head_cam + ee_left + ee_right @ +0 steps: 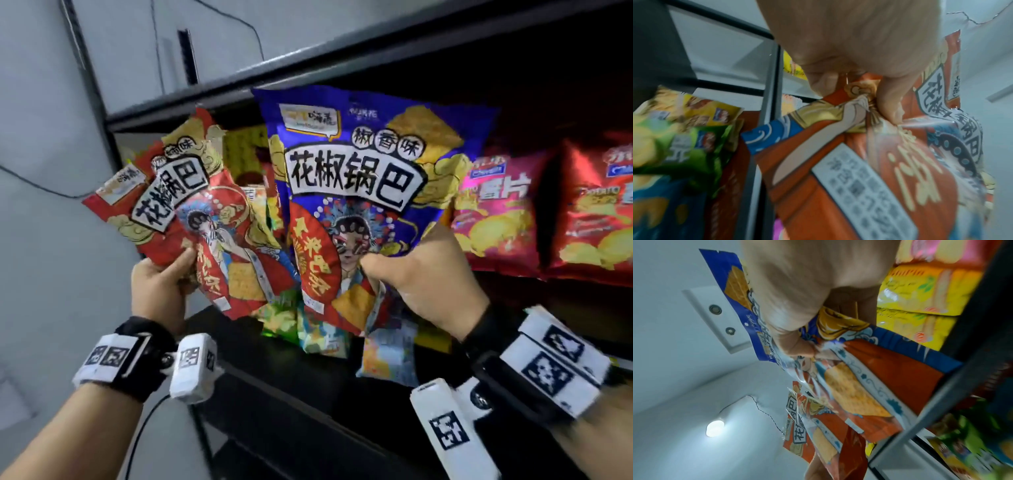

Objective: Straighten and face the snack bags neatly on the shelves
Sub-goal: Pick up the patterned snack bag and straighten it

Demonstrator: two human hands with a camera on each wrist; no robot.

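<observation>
My left hand (pixel 164 277) grips a red snack bag (pixel 191 209) by its lower left edge and holds it tilted to the left, in front of the dark shelf unit. The left wrist view shows its thumb (pixel 888 97) pressed into the crumpled red snack bag (pixel 838 162). My right hand (pixel 411 274) pinches a blue snack bag (pixel 359 192) near its lower right side and holds it upright, front facing me. In the right wrist view the thumb pinches the blue snack bag (pixel 869 369), with the red snack bag (pixel 818 426) below it.
Two red potato chip bags (pixel 496 209) stand on the shelf (pixel 513 291) to the right. Yellow bags (pixel 243 150) sit behind the held ones, green and blue bags (pixel 281 318) lower down. A black upper shelf edge (pixel 342 68) runs above. A grey wall (pixel 44 137) lies left.
</observation>
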